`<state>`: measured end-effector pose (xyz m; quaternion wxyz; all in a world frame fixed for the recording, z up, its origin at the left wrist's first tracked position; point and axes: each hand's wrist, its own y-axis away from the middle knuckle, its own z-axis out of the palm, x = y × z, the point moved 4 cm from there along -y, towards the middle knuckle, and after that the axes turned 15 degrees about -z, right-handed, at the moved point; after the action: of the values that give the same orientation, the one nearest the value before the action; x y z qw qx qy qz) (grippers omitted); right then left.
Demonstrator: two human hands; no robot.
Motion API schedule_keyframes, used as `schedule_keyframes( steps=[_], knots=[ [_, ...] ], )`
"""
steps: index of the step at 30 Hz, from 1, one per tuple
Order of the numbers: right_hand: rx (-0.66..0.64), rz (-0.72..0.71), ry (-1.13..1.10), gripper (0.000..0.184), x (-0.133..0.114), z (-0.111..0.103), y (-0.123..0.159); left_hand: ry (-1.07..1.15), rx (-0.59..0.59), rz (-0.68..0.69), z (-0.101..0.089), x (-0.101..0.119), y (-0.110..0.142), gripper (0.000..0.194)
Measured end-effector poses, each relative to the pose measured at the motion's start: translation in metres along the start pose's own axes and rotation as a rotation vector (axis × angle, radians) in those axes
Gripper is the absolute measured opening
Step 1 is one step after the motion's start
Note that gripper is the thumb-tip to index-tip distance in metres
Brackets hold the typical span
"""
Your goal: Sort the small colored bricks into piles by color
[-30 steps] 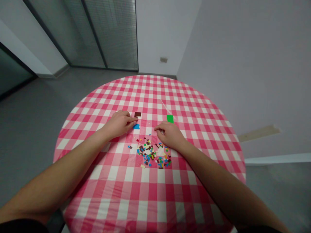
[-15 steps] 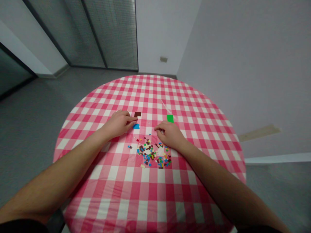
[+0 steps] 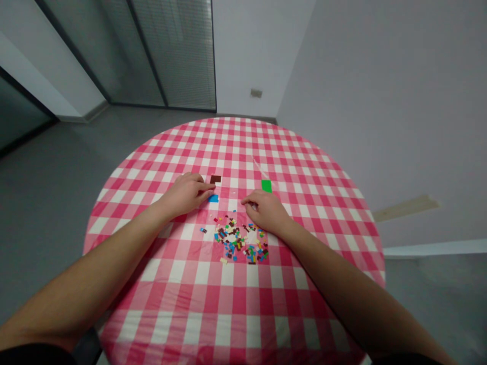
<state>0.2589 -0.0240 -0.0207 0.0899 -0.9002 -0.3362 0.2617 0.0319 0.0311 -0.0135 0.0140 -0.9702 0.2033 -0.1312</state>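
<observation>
My left hand (image 3: 188, 192) rests on the tablecloth with its index finger and thumb stretched out and slightly apart. Its fingertips lie between a dark brown flat piece (image 3: 215, 179) and a blue flat piece (image 3: 213, 198), close to both. My right hand (image 3: 264, 207) is curled on the cloth, index fingertip and thumb close together; anything between them is too small to make out. Just beyond its knuckles lies a green flat piece (image 3: 267, 186). Between my forearms spreads a pile of tiny coloured building bricks (image 3: 238, 241), mostly brown, blue, cream, green and yellow.
A red-and-white checked cloth (image 3: 228, 289) covers the round table. A small blue-and-dark piece (image 3: 203, 230) lies apart, left of the pile. A cream piece (image 3: 223, 260) lies at its near edge. A grey wall (image 3: 380, 101) stands to the right, glass panels (image 3: 182, 56) behind.
</observation>
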Motion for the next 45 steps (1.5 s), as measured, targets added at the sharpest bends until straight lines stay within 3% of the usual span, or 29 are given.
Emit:
schedule_keyframes(
  steps=[8,12,17,22,34,41,45],
  knots=[
    [-0.008,0.01,-0.011,0.023,-0.001,0.0,0.0,0.053,-0.001,0.016,-0.002,0.002,0.001,0.035],
    [-0.019,0.023,-0.009,0.022,0.0,0.0,0.0,0.224,-0.043,0.134,-0.008,0.02,0.008,0.03],
    [-0.025,-0.036,-0.039,0.021,-0.003,-0.003,0.001,0.331,-0.184,0.311,-0.011,0.046,0.024,0.02],
    [-0.097,-0.127,-0.094,0.02,-0.012,-0.005,0.003,0.365,-0.348,0.411,-0.012,0.058,0.033,0.014],
    [-0.101,-0.176,-0.11,0.02,-0.009,0.002,0.004,0.355,-0.442,0.459,-0.012,0.062,0.038,0.015],
    [-0.111,-0.168,-0.082,0.019,-0.01,0.002,0.002,0.353,-0.428,0.489,-0.006,0.065,0.038,0.016],
    [-0.111,-0.16,-0.095,0.019,-0.011,0.001,0.002,0.384,-0.425,0.437,-0.004,0.061,0.033,0.017]
  ],
)
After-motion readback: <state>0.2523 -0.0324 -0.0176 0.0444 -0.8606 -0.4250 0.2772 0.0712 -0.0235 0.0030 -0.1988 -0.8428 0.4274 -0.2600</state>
